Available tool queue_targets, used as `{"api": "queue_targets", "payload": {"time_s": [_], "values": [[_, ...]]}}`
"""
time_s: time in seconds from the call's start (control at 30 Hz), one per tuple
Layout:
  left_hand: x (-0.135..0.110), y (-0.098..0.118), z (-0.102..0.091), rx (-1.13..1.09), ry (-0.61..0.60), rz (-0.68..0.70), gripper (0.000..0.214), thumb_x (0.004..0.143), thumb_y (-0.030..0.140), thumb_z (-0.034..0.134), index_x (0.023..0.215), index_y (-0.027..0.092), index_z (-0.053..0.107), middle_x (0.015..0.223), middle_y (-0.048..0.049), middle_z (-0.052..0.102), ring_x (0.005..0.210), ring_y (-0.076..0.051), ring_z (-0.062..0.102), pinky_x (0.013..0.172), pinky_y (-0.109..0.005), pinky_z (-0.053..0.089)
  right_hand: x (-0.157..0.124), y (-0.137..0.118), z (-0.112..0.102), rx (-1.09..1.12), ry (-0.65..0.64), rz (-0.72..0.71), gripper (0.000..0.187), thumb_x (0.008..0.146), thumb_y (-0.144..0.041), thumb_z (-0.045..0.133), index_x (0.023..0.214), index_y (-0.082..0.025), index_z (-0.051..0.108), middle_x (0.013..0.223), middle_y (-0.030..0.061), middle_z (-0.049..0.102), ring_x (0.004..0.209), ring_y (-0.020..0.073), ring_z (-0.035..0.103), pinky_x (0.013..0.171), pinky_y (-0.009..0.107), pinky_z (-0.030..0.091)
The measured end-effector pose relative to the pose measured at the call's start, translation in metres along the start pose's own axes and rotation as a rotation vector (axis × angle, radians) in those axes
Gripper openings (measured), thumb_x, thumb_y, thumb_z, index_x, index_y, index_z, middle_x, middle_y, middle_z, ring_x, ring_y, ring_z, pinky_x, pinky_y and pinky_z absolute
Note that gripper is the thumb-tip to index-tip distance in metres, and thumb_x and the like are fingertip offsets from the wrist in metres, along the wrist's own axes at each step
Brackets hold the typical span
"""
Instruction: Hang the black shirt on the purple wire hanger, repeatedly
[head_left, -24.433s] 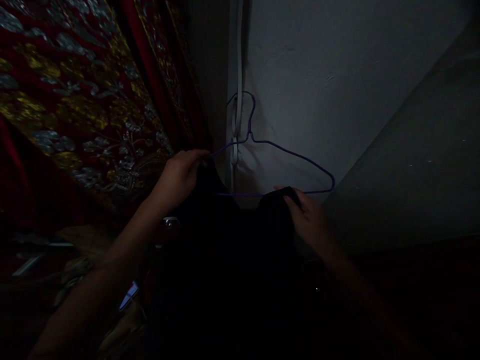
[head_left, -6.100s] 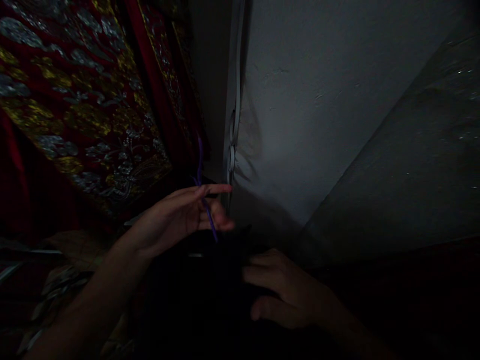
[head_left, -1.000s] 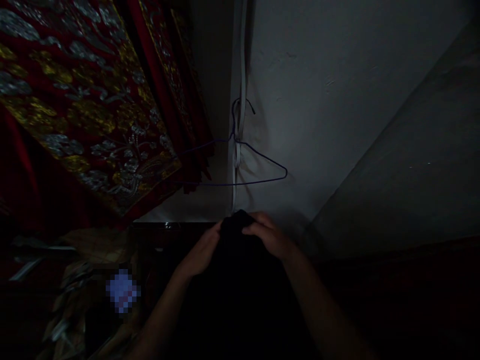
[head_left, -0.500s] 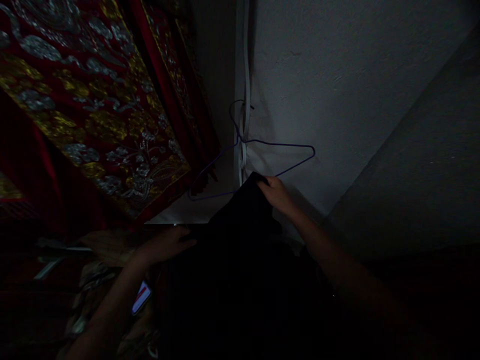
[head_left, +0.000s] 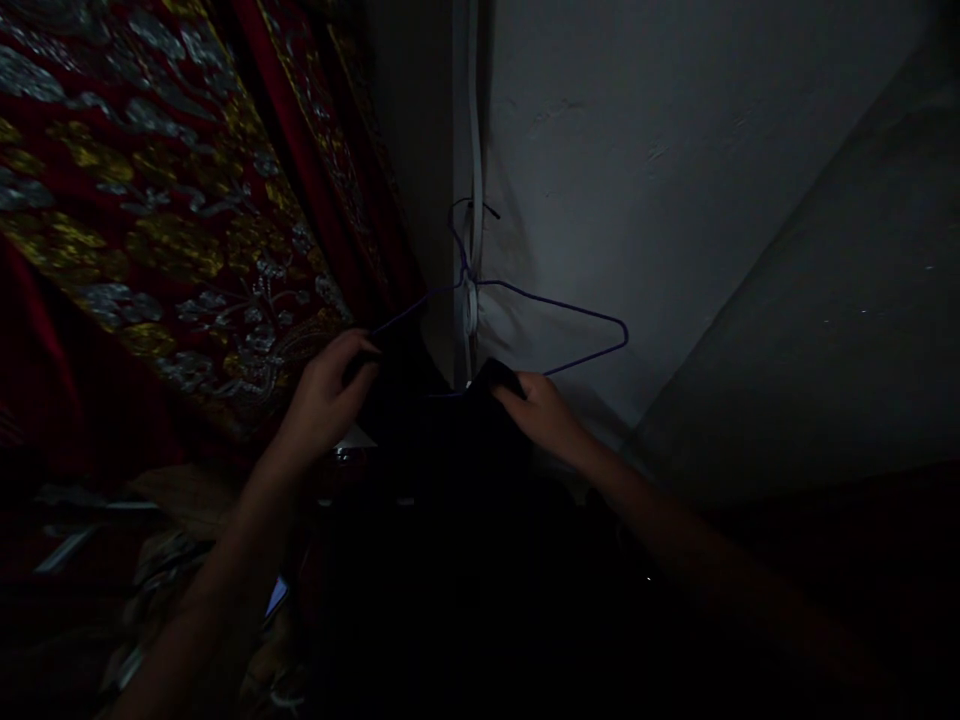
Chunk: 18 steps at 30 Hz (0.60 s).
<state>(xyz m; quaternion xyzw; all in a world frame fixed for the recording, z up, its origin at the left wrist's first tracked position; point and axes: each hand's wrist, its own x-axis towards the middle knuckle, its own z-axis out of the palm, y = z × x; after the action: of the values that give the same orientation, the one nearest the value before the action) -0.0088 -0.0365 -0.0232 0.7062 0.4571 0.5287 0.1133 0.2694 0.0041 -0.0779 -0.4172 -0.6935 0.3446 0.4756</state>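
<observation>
A purple wire hanger (head_left: 559, 302) hangs by its hook against the wall, on or beside a pale cord. My left hand (head_left: 334, 390) pinches the edge of a black garment (head_left: 450, 470) at the hanger's left end, where the cloth covers that corner. With closed fingers my right hand (head_left: 536, 405) grips another part of the garment, just below the hanger's lower bar. The hanger's right end is bare. The garment is too dark to tell its kind, and its lower part merges into shadow.
A red cloth (head_left: 172, 200) with gold and silver embroidery hangs at the left. Pale cords (head_left: 475, 120) run down the grey wall (head_left: 637, 150). At lower left a lit phone (head_left: 276, 594) lies among dim clutter, partly behind my left forearm.
My left hand has risen with the garment's edge to the hanger's left corner, which the cloth now covers. My right hand keeps its grip, slightly lower. The view has shifted a little.
</observation>
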Motion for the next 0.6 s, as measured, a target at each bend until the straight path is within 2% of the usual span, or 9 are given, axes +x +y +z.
{"api": "queue_targets", "payload": {"time_s": [0.07,0.13,0.17,0.23,0.3,0.33,0.4,0.5,0.6], "values": [[0.016,0.006,0.009,0.105,0.05,0.067,0.016,0.089,0.025,0.059,0.101,0.021,0.069,0.106,-0.0055,0.07,0.103,-0.025,0.063,0.103,-0.035,0.044,-0.006,-0.001,0.006,0.039,-0.029,-0.018,0.035,0.086,-0.046,0.062,0.062,-0.021,0.061,0.058,-0.0003,0.057,0.055,0.0146,0.051,0.05,0.026,0.037],[0.031,0.005,0.015,0.162,0.068,0.082,0.023,0.092,0.025,0.056,0.112,0.022,0.068,0.105,-0.0052,0.069,0.101,-0.024,0.063,0.101,-0.036,0.044,-0.009,-0.001,0.001,0.032,0.017,-0.072,0.027,0.088,-0.044,0.06,0.076,-0.021,0.069,0.073,0.0037,0.068,0.072,0.0207,0.064,0.065,0.031,0.05],[0.037,0.003,0.016,0.176,0.057,0.092,0.025,0.093,0.025,0.055,0.114,0.022,0.068,0.107,-0.0054,0.07,0.102,-0.024,0.063,0.102,-0.036,0.044,-0.009,0.001,-0.005,0.01,0.089,-0.118,0.024,0.09,-0.041,0.059,0.087,-0.021,0.072,0.086,0.006,0.073,0.086,0.0236,0.068,0.078,0.034,0.054],[0.044,-0.001,0.014,0.186,0.015,0.106,0.025,0.094,0.026,0.052,0.111,0.022,0.071,0.11,-0.0062,0.071,0.105,-0.026,0.063,0.103,-0.037,0.043,-0.005,0.006,-0.026,-0.052,0.34,-0.226,0.028,0.089,-0.034,0.059,0.111,-0.021,0.071,0.115,0.0099,0.073,0.115,0.0262,0.066,0.099,0.04,0.051],[0.048,-0.003,0.011,0.188,-0.01,0.1,0.024,0.095,0.027,0.052,0.106,0.022,0.073,0.11,-0.0067,0.072,0.106,-0.027,0.063,0.104,-0.038,0.043,0.004,0.015,-0.052,-0.082,0.597,-0.279,0.043,0.086,-0.028,0.063,0.128,-0.021,0.064,0.133,0.0121,0.066,0.128,0.0262,0.059,0.105,0.043,0.048],[0.048,-0.004,0.009,0.188,-0.011,0.094,0.024,0.095,0.028,0.052,0.106,0.023,0.073,0.109,-0.0069,0.072,0.105,-0.027,0.063,0.103,-0.038,0.043,0.01,0.02,-0.065,-0.074,0.659,-0.257,0.047,0.084,-0.026,0.065,0.13,-0.019,0.063,0.132,0.0131,0.067,0.125,0.0267,0.062,0.102,0.043,0.051],[0.049,-0.004,0.006,0.199,-0.014,0.098,0.025,0.095,0.027,0.052,0.106,0.022,0.074,0.108,-0.0077,0.072,0.103,-0.027,0.063,0.102,-0.038,0.043,0.02,0.025,-0.09,-0.03,0.617,-0.139,0.036,0.082,-0.026,0.068,0.117,-0.016,0.071,0.112,0.0133,0.075,0.103,0.0264,0.071,0.086,0.041,0.057],[0.049,-0.007,0.003,0.248,0.018,0.135,0.025,0.096,0.028,0.052,0.106,0.022,0.074,0.107,-0.0088,0.069,0.105,-0.027,0.061,0.101,-0.039,0.043,0.028,0.021,-0.12,0.052,0.378,0.063,0.016,0.08,-0.026,0.073,0.09,-0.014,0.077,0.081,0.0093,0.078,0.068,0.0199,0.072,0.065,0.034,0.057],[0.05,-0.014,-0.001,0.252,0.071,0.125,0.027,0.095,0.035,0.057,0.114,0.022,0.071,0.116,-0.0084,0.068,0.111,-0.027,0.059,0.101,-0.037,0.042,0.024,0.003,-0.144,0.118,0.08,0.261,0.019,0.08,-0.028,0.077,0.083,-0.01,0.078,0.079,0.0116,0.078,0.061,0.0153,0.072,0.062,0.031,0.055]]}}
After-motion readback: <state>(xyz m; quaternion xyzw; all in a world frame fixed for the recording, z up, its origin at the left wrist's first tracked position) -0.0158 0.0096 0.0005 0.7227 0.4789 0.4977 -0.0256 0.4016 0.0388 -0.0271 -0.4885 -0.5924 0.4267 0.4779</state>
